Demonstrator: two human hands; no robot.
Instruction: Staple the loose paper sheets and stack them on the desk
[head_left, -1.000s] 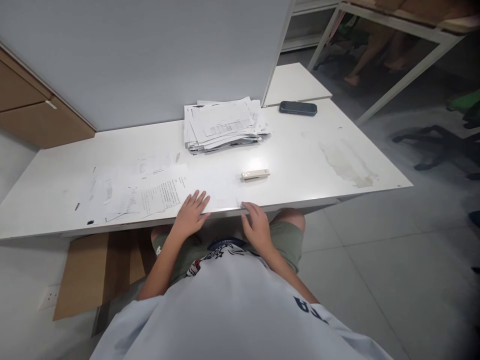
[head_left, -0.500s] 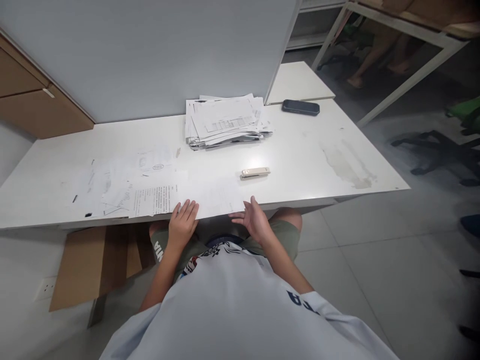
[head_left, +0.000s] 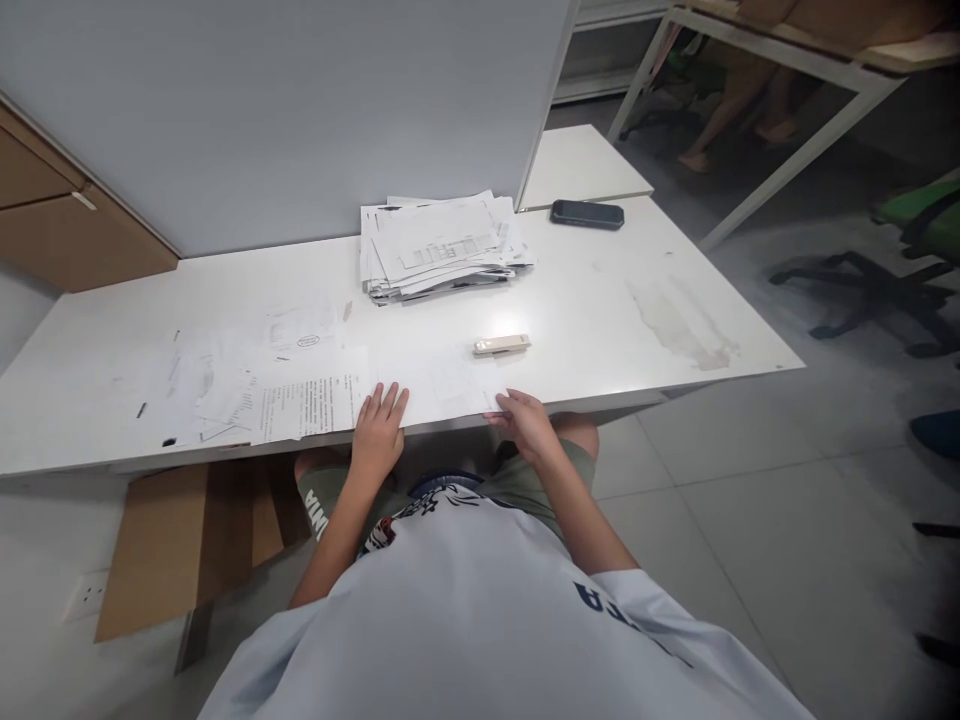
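My left hand (head_left: 379, 432) lies flat with fingers spread on the near edge of the white desk (head_left: 600, 300), its fingertips on a printed sheet (head_left: 431, 385). My right hand (head_left: 527, 420) curls its fingers over the right corner of that same sheet at the desk edge. More printed sheets (head_left: 247, 390) lie spread to the left. A cream stapler (head_left: 501, 345) rests just beyond my right hand.
A thick untidy stack of papers (head_left: 441, 245) sits at the back by the grey partition (head_left: 300, 110). A dark phone (head_left: 587, 214) lies at the far right. Cardboard (head_left: 180, 540) leans under the desk. An office chair base (head_left: 862, 290) and another person's legs (head_left: 720, 110) are beyond.
My right hand turned from palm-up beside the sheet to fingers curled on its corner. My left hand slid slightly forward onto the paper. The view shifted a little.
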